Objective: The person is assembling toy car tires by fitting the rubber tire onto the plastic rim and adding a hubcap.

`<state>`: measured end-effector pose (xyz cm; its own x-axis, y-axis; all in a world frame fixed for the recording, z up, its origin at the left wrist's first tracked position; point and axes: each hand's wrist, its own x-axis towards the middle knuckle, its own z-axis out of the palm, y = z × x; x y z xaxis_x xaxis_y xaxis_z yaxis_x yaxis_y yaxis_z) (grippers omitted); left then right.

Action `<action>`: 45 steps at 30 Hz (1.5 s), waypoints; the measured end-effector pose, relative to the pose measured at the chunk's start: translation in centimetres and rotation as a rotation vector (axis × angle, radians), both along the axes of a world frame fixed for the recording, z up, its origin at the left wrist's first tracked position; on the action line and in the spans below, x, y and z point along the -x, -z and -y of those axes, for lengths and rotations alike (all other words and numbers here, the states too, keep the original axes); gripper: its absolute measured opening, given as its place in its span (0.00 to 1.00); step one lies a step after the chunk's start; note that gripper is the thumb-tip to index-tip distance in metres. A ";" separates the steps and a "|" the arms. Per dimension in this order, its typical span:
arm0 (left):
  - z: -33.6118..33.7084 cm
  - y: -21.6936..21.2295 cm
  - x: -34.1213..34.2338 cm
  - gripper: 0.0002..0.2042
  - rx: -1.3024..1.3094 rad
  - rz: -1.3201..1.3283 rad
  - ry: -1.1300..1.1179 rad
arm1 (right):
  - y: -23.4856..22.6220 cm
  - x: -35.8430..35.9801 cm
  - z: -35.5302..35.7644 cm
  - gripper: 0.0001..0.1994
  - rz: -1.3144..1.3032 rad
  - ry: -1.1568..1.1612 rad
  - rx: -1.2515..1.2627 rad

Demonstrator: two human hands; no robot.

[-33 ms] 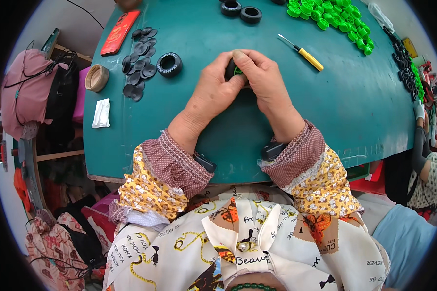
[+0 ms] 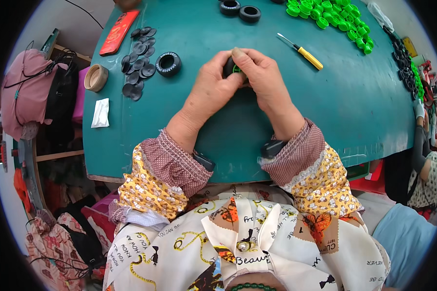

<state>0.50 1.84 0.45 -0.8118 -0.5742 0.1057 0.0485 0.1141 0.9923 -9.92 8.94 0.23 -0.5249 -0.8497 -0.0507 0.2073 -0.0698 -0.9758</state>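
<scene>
Your left hand (image 2: 213, 85) and right hand (image 2: 260, 80) meet over the middle of the teal worktop (image 2: 218, 140), and together they close around a small black tyre (image 2: 229, 67) with a bit of green hub showing between your thumbs. The fingers of both hands are curled in tight on it, so most of the tyre is hidden and you cannot tell how the green part sits in it. Just to the left of your left hand lies a loose black tyre (image 2: 168, 63), flat on the worktop, and beyond it a scatter of black discs (image 2: 138, 60). A yellow-handled screwdriver (image 2: 301, 51) rests near your right hand, apart from it. Farther back lies a heap of green hubs (image 2: 327, 14), and two more black tyres (image 2: 240, 9) sit at the far edge. A red flat case (image 2: 119, 32) lies at the far left corner.
</scene>
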 end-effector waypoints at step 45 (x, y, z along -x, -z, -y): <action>0.1 -0.3 -0.2 0.15 -0.200 -0.101 0.008 | -0.4 0.5 -0.3 0.14 0.271 -0.064 0.044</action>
<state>0.71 1.79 0.80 -0.8077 -0.5853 0.0716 0.1492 -0.0854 0.9851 -10.43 9.28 0.61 -0.4427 -0.8850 -0.1443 0.4658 -0.0894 -0.8804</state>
